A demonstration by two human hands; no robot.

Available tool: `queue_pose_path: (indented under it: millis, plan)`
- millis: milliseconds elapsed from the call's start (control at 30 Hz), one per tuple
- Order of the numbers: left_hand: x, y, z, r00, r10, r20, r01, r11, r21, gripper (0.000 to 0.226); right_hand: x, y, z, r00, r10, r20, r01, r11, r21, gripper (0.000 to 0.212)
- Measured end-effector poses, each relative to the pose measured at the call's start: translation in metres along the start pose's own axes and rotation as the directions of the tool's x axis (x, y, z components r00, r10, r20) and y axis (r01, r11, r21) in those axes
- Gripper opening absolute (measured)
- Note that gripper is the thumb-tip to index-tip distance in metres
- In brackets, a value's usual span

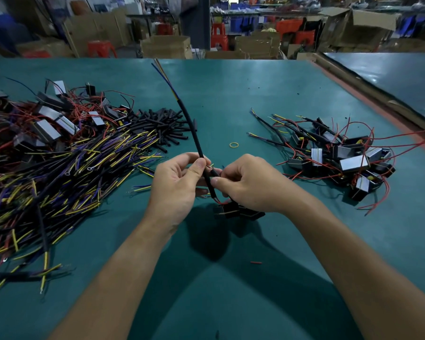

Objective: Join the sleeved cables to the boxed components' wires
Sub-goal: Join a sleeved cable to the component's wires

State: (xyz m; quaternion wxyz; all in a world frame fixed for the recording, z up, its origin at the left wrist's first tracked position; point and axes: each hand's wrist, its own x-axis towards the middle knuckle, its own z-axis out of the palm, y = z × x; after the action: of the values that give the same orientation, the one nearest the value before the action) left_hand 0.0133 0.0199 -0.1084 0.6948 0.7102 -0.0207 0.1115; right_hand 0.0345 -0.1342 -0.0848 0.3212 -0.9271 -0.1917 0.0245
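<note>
Forearms enter from the bottom edge and meet over the middle of the green table point(255, 99).

Left hand point(174, 190): fingers curled, thumb and forefinger pinching the sleeved cable point(194, 133). The cable rises up and away from the hands, and its coloured cores fan out at the far end.

Right hand point(245, 185): fingers curled, thumb and forefinger pinching the same cable just below the left grip. A red wire point(222, 201) emerges there and runs down to a black boxed component point(238, 212) lying on the table beneath the right palm.

Risks, as judged:
- The joint is held by fingertips alone, so a tug from the long free end could part the conductors.
- A stray strand could be left outside the sleeving.
- Too sharp a bend could strain the red wire at the box.

Not verifiable:
- Both thumbs cover the joint. Whether the conductors are twisted or already sleeved cannot be told.
- The component is largely hidden by the right hand.

Further out, the loose cable stock point(71, 173) runs off the left edge. Short black tube pieces point(162, 126) lie just beyond it. In the pile of boxed units point(341, 155) at right, the wires are too tangled to trace.
</note>
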Motion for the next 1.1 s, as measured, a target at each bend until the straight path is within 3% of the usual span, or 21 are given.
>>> queue_pose_path:
  millis: [167,400,500,867,1100]
  plan:
    - [-0.0002,-0.0003,0.0005,1.0,0.018,0.015,-0.018,1.0,0.015,0.023,-0.0008,-0.0012,-0.0023,0.999,-0.001,0.033,0.001,1.0,0.002,0.05]
    - [-0.0015,0.0011,0.0027,0.999,0.012,0.04,-0.007,0.993,-0.114,0.021,-0.0001,-0.0027,-0.0067,0.996,0.043,0.076,-0.046,0.998,0.044,0.052]
    - [-0.001,0.0003,0.0026,0.998,-0.042,0.036,0.044,0.997,-0.057,0.024,-0.0002,-0.0036,-0.0068,0.995,0.04,0.093,-0.045,0.998,0.051,0.052]
    - [-0.002,-0.0017,-0.0023,0.996,-0.074,0.056,0.069,0.995,0.077,0.012,-0.0026,-0.0029,-0.0067,0.997,-0.058,0.044,0.064,0.988,-0.144,0.051]
    - [-0.0012,-0.0028,-0.002,0.986,-0.131,0.099,0.127,0.991,0.047,0.015,-0.0017,0.002,-0.0058,0.996,-0.085,0.037,0.091,0.972,-0.218,0.051]
